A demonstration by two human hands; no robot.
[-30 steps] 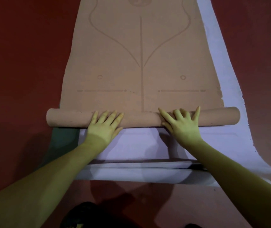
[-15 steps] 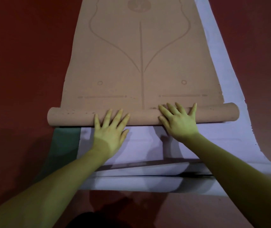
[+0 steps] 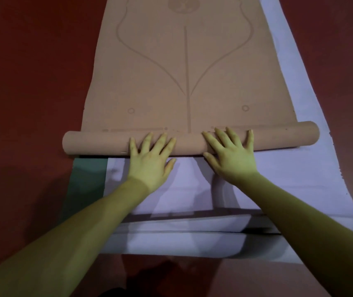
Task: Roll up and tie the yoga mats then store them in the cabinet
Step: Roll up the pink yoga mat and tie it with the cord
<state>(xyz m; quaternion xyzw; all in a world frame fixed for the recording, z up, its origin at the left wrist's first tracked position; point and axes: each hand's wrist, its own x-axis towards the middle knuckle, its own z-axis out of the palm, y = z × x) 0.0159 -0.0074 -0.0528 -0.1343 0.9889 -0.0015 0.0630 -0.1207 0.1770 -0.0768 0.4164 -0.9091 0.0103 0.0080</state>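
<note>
A tan yoga mat [image 3: 184, 67] with engraved lines lies stretched away from me on the floor. Its near end is wound into a roll [image 3: 98, 143] lying across the view. My left hand [image 3: 150, 161] presses flat on the roll left of its middle, fingers spread. My right hand [image 3: 231, 155] presses on the roll right of the middle, fingers straight over its top. Under the tan mat lies a pale lilac mat [image 3: 289, 174], and a green mat [image 3: 87, 181] shows at its left edge.
Red floor [image 3: 32, 82] surrounds the mats on both sides. The near ends of the lower mats [image 3: 182, 241] lie in folds close to me. A dark shape [image 3: 115, 292] sits at the bottom edge.
Both hands have pushed the roll further away from me, and it has covered the short dash marks on the mat. The roll has grown slightly thicker.
</note>
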